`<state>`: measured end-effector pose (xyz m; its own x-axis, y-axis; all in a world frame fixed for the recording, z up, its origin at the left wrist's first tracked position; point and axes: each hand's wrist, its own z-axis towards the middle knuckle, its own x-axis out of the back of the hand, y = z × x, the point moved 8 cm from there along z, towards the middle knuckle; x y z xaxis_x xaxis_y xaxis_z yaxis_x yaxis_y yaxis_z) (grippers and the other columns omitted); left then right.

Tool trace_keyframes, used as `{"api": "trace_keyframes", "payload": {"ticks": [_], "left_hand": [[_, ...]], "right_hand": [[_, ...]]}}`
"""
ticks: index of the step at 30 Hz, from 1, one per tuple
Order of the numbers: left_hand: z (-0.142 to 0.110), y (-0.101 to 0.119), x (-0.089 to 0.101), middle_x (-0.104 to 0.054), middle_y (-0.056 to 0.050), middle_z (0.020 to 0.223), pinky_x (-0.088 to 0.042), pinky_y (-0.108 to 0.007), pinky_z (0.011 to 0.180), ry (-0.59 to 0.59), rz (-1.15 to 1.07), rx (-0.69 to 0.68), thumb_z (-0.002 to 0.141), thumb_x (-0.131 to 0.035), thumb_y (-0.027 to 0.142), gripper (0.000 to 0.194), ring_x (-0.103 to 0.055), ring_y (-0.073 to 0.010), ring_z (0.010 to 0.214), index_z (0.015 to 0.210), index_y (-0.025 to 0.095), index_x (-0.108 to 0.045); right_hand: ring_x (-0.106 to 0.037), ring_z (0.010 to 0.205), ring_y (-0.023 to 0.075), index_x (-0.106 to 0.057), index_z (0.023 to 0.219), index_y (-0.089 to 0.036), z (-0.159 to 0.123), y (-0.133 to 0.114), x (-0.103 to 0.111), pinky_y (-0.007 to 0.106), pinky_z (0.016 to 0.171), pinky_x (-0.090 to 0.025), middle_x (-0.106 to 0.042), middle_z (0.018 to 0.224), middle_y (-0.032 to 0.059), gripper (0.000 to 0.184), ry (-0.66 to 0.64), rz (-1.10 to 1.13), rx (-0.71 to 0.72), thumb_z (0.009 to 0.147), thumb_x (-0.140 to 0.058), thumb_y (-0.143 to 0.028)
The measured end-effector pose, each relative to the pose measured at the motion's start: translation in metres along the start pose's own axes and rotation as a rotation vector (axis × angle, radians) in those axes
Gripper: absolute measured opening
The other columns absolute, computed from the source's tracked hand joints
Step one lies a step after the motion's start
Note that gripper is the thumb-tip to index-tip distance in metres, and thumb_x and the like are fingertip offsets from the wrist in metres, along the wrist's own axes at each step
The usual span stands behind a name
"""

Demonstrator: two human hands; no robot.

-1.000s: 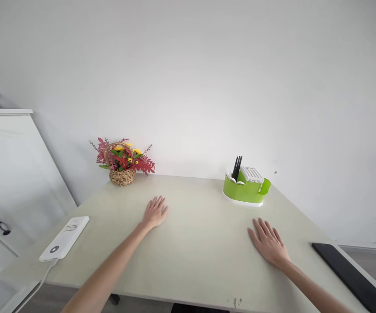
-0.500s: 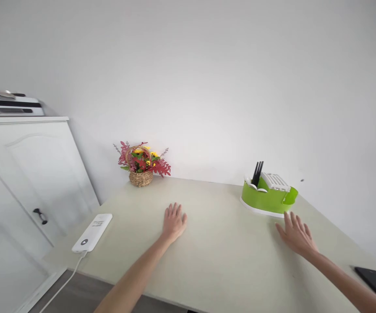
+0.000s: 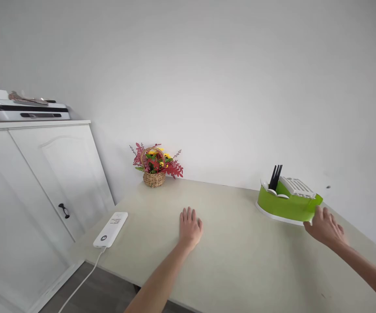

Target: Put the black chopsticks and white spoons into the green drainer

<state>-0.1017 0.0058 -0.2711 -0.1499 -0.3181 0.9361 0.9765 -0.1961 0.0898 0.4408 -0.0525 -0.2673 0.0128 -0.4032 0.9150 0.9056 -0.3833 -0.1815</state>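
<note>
A green utensil holder with a white base stands toward the back right of the table. Black chopsticks and white spoons rise from its left part, and a white slatted rack covers its middle. My right hand is at the holder's right end, fingers apart and holding nothing; I cannot tell whether it touches the green wall. Palm down on the table, my left hand lies with its fingers stretched out.
A wicker basket of red and yellow flowers sits by the wall. At the left edge lies a white power bank with a cable hanging off. A white cabinet adjoins the table, with a flat white device on top.
The view has turned left, so everything appears farther right, and the black phone has left the picture. My right hand has come up closer to the holder's right end. My left hand stays on the table.
</note>
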Motion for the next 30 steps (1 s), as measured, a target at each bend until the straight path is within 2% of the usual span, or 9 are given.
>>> {"api": "trace_keyframes", "payload": {"ticks": [4, 9, 13, 18, 24, 30], "left_hand": [[0.001, -0.001, -0.002, -0.044, -0.012, 0.164, -0.026, -0.054, 0.127, 0.007, -0.005, 0.002, 0.105, -0.03, 0.041, 0.06, -0.031, -0.0356, 0.156, 0.154, 0.015, -0.051], [0.0, 0.001, -0.001, -0.043, -0.013, 0.164, -0.025, -0.054, 0.128, -0.001, -0.021, 0.005, 0.105, -0.031, 0.04, 0.06, -0.031, -0.0354, 0.156, 0.155, 0.015, -0.051], [0.0, 0.001, 0.001, -0.041, -0.014, 0.165, -0.023, -0.054, 0.129, -0.014, -0.036, 0.008, 0.104, -0.032, 0.038, 0.06, -0.03, -0.036, 0.156, 0.155, 0.013, -0.05], [-0.001, 0.002, 0.002, -0.044, -0.013, 0.164, -0.024, -0.058, 0.127, 0.003, -0.039, 0.001, 0.104, -0.032, 0.037, 0.059, -0.031, -0.0367, 0.155, 0.157, 0.016, -0.048], [-0.002, 0.004, 0.001, -0.042, -0.015, 0.164, -0.024, -0.052, 0.128, -0.007, -0.029, 0.014, 0.104, -0.032, 0.037, 0.06, -0.03, -0.036, 0.156, 0.154, 0.011, -0.051], [-0.002, 0.005, 0.001, -0.045, -0.014, 0.163, -0.026, -0.054, 0.127, 0.037, -0.017, 0.01, 0.104, -0.032, 0.037, 0.058, -0.033, -0.0362, 0.154, 0.153, 0.013, -0.054]], "right_hand": [[-0.021, 0.156, 0.0434, -0.02, 0.162, -0.002, 0.002, -0.006, -0.01, 0.061, 0.109, -0.038, -0.023, 0.167, 0.0311, 0.08, -0.043, -0.005, 0.038, 0.094, -0.026, -0.043], [-0.01, 0.16, 0.0385, -0.02, 0.163, -0.001, -0.012, -0.012, -0.025, 0.059, 0.118, -0.031, -0.022, 0.17, 0.0266, 0.086, -0.09, -0.038, 0.145, 0.086, -0.037, -0.036], [-0.008, 0.16, 0.0369, -0.021, 0.16, 0.004, -0.017, -0.013, -0.026, 0.057, 0.124, -0.023, -0.02, 0.17, 0.0277, 0.089, -0.111, -0.075, 0.229, 0.084, -0.041, -0.038], [-0.014, 0.159, 0.0387, -0.019, 0.159, 0.006, -0.015, -0.026, -0.033, 0.056, 0.123, -0.029, -0.022, 0.169, 0.0299, 0.093, -0.167, -0.097, 0.282, 0.086, -0.041, -0.047], [-0.012, 0.16, 0.0385, -0.018, 0.159, 0.008, -0.013, -0.045, -0.041, 0.056, 0.122, -0.032, -0.017, 0.17, 0.0298, 0.097, -0.249, -0.113, 0.308, 0.088, -0.039, -0.055], [-0.003, 0.16, 0.039, -0.005, 0.162, 0.006, -0.015, -0.072, -0.042, 0.06, 0.119, -0.034, -0.009, 0.172, 0.028, 0.107, -0.299, -0.107, 0.329, 0.087, -0.041, -0.061]]}}
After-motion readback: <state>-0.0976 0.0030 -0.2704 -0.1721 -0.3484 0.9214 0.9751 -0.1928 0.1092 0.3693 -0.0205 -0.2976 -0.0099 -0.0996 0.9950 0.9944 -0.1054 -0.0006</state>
